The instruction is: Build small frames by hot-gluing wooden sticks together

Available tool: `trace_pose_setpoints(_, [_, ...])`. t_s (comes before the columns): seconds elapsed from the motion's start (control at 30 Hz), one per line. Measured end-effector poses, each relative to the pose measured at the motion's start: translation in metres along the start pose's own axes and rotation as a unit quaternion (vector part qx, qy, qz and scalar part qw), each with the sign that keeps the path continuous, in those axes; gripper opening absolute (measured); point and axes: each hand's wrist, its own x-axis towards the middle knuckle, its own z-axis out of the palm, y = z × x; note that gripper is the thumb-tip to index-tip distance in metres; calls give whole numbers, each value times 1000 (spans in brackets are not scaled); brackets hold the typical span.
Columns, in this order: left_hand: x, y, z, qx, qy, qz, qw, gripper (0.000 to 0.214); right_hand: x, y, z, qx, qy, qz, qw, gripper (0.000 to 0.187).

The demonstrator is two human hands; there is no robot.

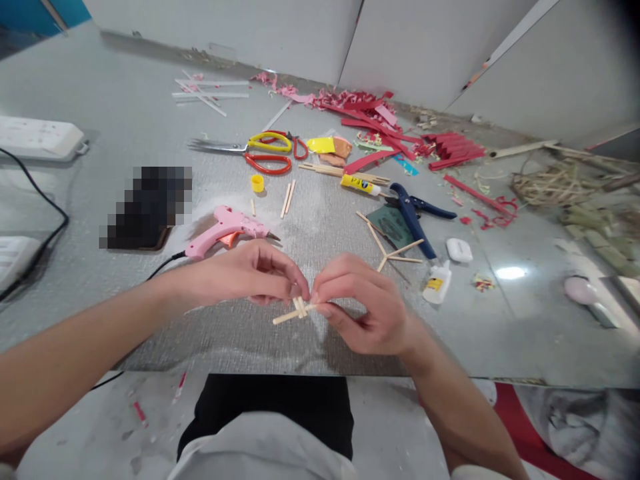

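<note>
My right hand [367, 303] pinches one end of a thin wooden stick [285, 318] between thumb and fingers, just above the table's near side. Short wooden pieces [300, 307] sit across that stick near its middle. The fingers of my left hand [267, 270] are closed at the upper end of these short pieces; the exact contact is partly hidden. Behind my left hand lies a pink hot glue gun [225, 229], its nozzle pointing right. A joined frame of thin sticks [385, 256] rests beyond my right hand.
Scissors [250, 150], a yellow cap [257, 183], loose sticks [289, 199], a glue stick [361, 185], blue-handled cutters [413, 207], a white glue bottle [437, 283] and a white case [459, 250] lie around. Red paper scraps [370, 117] line the back. A blurred-out dark object [150, 207] lies left.
</note>
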Motion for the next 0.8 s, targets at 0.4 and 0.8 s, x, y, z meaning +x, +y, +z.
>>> trace_pose_setpoints(0.4, [0, -1, -2, 5, 1, -6, 1000, 6, 0, 0, 0, 0, 0, 0, 1000, 3])
trace_pose_setpoints(0.8, [-1, 1, 0, 12, 1, -3, 1000, 6, 0, -1, 0, -7, -1, 0, 1000, 4])
